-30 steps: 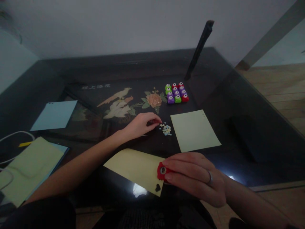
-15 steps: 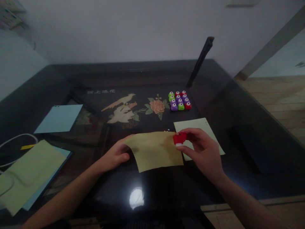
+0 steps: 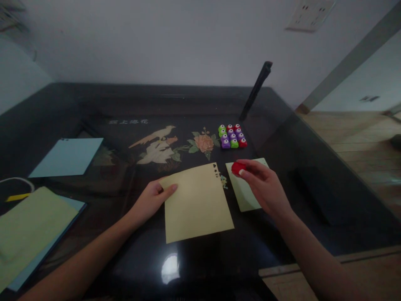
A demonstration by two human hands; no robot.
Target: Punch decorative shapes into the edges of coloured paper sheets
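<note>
The right hand (image 3: 266, 188) has lifted the small red plastic punch (image 3: 238, 167) off toward two o'clock, fingers pinching it, while the left hand (image 3: 150, 200) now pins the punched square yellow paper sheet (image 3: 197, 205) flat.

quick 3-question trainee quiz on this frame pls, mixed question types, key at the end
1. True or false: the right hand holds a red punch.
2. Which sheet does the left hand touch? A) blue sheet B) yellow sheet C) pale green sheet
3. Fill in: the cluster of small punches sits on the table next to the painted ____.

Key
1. True
2. B, at its left edge
3. Flower
</note>
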